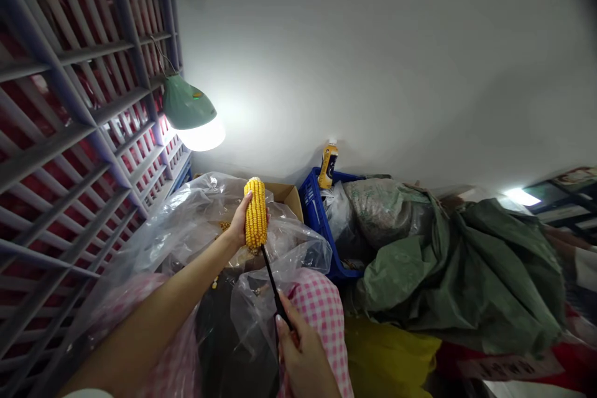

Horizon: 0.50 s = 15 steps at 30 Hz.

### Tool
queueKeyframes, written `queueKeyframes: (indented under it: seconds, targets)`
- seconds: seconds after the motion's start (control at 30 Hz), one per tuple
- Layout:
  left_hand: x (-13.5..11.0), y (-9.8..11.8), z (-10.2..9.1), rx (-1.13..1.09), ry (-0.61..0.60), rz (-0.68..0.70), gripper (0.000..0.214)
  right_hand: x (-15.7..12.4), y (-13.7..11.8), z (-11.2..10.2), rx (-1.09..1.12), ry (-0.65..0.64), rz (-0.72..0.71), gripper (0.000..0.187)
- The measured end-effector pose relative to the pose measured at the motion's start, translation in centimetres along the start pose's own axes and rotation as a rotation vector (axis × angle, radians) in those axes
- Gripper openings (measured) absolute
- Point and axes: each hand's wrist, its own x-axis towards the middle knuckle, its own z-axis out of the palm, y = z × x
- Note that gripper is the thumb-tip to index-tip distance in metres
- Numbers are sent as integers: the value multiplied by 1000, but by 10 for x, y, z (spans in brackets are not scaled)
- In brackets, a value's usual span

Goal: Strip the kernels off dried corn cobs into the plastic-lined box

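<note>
My left hand (239,221) is closed around the side of a yellow corn cob (255,214), held nearly upright and covered in kernels. My right hand (303,345) grips a slim tool with a black shaft (272,277), which looks like a screwdriver; a bit of red shows at its handle. The tool's upper end meets the bottom of the cob, and I cannot tell whether it goes in. Below the cob spreads a clear plastic bag (186,211), with loose kernels (226,225) in it. The bag lies partly over my pink checked lap.
A green lamp (190,106) glows, hung on the purple slatted crate (88,118) at left. Behind the bag stands a cardboard box (285,196). To the right, a blue crate (321,224) holds sacks and a yellow bottle (328,165); green cloth (504,273) lies beside it.
</note>
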Motion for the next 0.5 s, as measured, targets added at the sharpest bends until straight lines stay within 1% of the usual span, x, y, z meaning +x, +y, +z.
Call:
queueKeyframes:
  seconds: [0.07,0.17,0.23,0.3,0.37,0.4,0.47,0.5]
  targets:
    - [1,-1,-1,24,15,26,39,1,6,8,92,-10,112,65]
    - [0,-1,1,109,38,15,42,1,7,12,290,-79,269,89]
    - [-1,-2,3,155,50,0,43,0,3,9,406,-129,310,100]
    - [-1,-2,4,164,53,-3,42,-1,-1,2,469,-173,331,104]
    - [-2,-2,5,145,52,3,41,-2,-4,-5,518,-216,374,101]
    - [-2,-2,5,133,52,7,40,-2,-6,-8,547,-242,406,95]
    - [-2,-2,4,106,46,14,39,-2,-7,-12,570,-286,462,77]
    - [-2,-1,4,90,42,21,39,-2,-7,-13,547,-293,468,69]
